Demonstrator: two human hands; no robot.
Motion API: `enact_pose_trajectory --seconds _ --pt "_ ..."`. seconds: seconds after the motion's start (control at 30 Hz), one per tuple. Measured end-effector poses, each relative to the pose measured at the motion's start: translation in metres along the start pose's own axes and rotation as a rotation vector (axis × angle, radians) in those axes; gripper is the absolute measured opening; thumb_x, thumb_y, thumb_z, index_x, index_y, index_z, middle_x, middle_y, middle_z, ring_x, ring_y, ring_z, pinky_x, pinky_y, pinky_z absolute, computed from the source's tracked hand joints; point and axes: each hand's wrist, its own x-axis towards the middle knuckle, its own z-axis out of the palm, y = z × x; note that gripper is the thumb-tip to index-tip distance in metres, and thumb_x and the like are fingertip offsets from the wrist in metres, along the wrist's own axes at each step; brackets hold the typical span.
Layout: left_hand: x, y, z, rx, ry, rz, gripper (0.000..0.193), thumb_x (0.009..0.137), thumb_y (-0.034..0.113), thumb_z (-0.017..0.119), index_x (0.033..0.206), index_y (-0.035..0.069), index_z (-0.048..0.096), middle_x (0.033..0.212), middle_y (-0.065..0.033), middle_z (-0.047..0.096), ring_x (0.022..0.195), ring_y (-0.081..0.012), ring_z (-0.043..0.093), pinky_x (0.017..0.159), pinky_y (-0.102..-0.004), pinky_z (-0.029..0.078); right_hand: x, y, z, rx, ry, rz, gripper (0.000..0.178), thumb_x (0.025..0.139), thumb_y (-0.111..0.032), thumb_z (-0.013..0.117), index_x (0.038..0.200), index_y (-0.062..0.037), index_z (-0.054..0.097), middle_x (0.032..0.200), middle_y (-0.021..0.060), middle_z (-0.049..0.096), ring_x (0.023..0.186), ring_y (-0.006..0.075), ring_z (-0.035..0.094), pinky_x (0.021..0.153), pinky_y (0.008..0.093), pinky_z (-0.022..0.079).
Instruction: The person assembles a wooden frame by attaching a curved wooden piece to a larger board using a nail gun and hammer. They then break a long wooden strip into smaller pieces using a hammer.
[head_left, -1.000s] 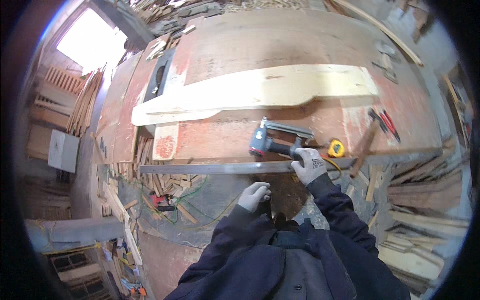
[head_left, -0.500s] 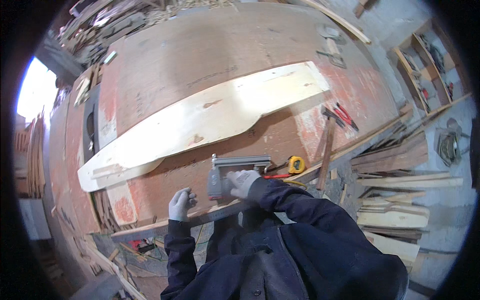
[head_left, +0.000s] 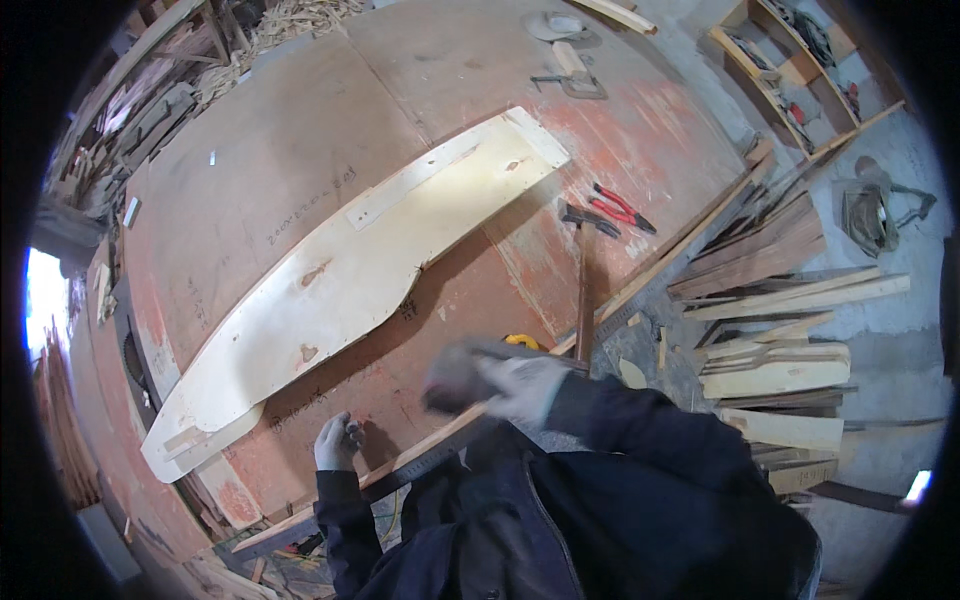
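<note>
Panel point(head_left: 350, 260), pale wood with a curved outline, lies flat and slantwise on the red-brown bench point(head_left: 470, 290); broad support presumably keeps so long a piece from sagging. Left hand point(head_left: 338, 442), gloved, on near side of panel, toward its lower-left end: fingers loosely curled, not clenched, nothing seen in them. Right hand point(head_left: 525, 388), also gloved, on near side of panel, across from its stepped edge, closed round a grey tool point(head_left: 455, 378). Motion blur hides finger detail and the tool's exact kind; held apart from panel, seemingly to give it room. Yellow tape measure point(head_left: 522, 341) shows partly, between right hand and panel. Hammer point(head_left: 585, 285) and red-handled pliers point(head_left: 622, 208) lie near panel's right end, likely for easy right-hand reach. Clamp point(head_left: 582, 88) lies beyond that end, perhaps set aside as less needed.
</note>
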Motion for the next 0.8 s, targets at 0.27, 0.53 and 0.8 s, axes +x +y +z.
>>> enact_pose_trajectory --seconds 0.27,0.53,0.8 --pt "-0.018 -0.006 -0.002 -0.036 0.084 0.076 0.024 0.097 0.019 0.061 0.112 0.001 0.063 0.084 -0.0081 0.065 0.07 -0.0185 0.062 0.06 -0.0301 0.049 -0.017 0.146 -0.061 0.059 0.782 0.698 0.039 0.094 -0.042 0.049 0.108 -0.007 0.058 0.094 0.0281 0.066 0.09 0.0484 0.063 0.08 0.0558 0.048" --pt "-0.02 0.003 -0.03 -0.098 0.133 0.063 0.022 0.097 0.02 0.061 0.111 0.003 0.063 0.088 -0.0079 0.066 0.072 -0.0194 0.063 0.062 -0.0315 0.052 0.018 0.309 -0.061 -0.367 0.78 0.664 0.049 0.09 -0.044 0.055 0.125 -0.0086 0.055 0.121 0.0269 0.061 0.106 0.0452 0.061 0.091 0.0537 0.047" --pt "-0.037 0.046 -0.102 -0.154 0.411 0.231 0.027 0.098 0.019 0.06 0.117 0.0 0.06 0.087 -0.0078 0.063 0.071 -0.0187 0.062 0.063 -0.0306 0.051 0.053 0.281 -0.061 -0.278 0.865 0.586 0.045 0.093 -0.027 0.063 0.13 -0.0028 0.058 0.122 0.0167 0.062 0.115 0.033 0.058 0.104 0.0395 0.043"
